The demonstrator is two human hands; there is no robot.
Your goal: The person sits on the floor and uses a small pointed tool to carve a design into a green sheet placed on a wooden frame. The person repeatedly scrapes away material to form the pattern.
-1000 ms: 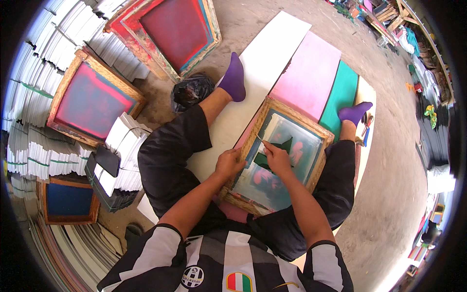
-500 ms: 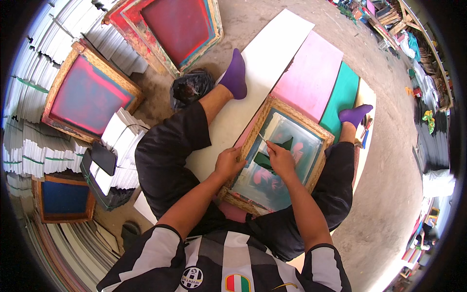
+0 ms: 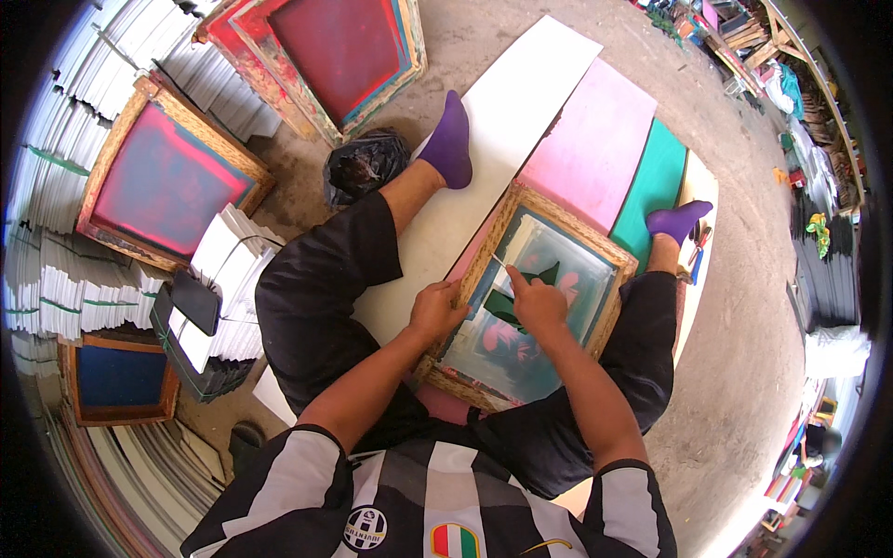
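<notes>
I'm looking remotely into what appears a screen-printing workshop, judging by the ink-stained wood-framed screens [image 3: 586, 288], strapped paper stacks [image 3: 237, 302] and dusty floor [image 3: 735, 353].

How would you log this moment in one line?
left hand: touching left side of brown rectangular wooden frame | right hand: holding thin pale stick-like tool
</notes>
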